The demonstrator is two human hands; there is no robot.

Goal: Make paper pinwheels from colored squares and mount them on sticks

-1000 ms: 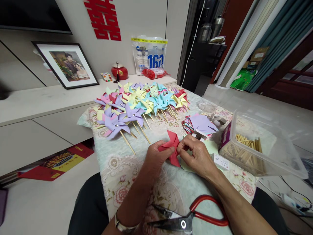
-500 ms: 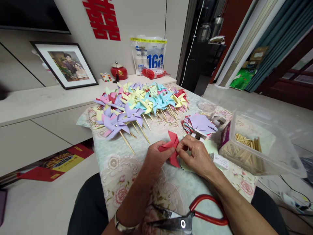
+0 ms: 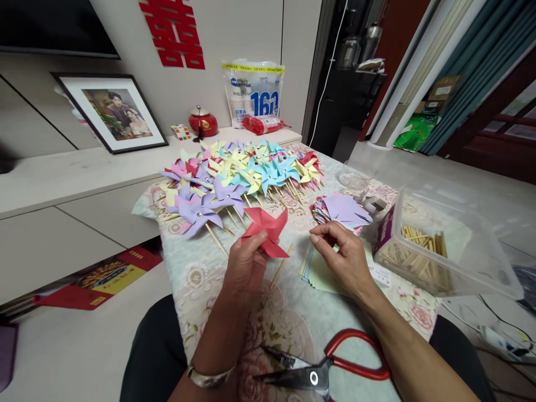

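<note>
The left hand (image 3: 247, 265) holds a red pinwheel (image 3: 266, 229) on its stick, just in front of the pinwheel pile (image 3: 238, 176). The right hand (image 3: 341, 257) looks loosely open and empty beside it. The wheel seems done; next, lay it gently with the pile.

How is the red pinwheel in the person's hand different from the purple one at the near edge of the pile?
The red pinwheel is held up off the table in the left hand; the purple pinwheel lies flat on the flowered tablecloth. The red one stands alone, while the purple one overlaps its neighbours in the pile. They differ in colour, too. Both have folded paper blades on a thin wooden stick.
</note>
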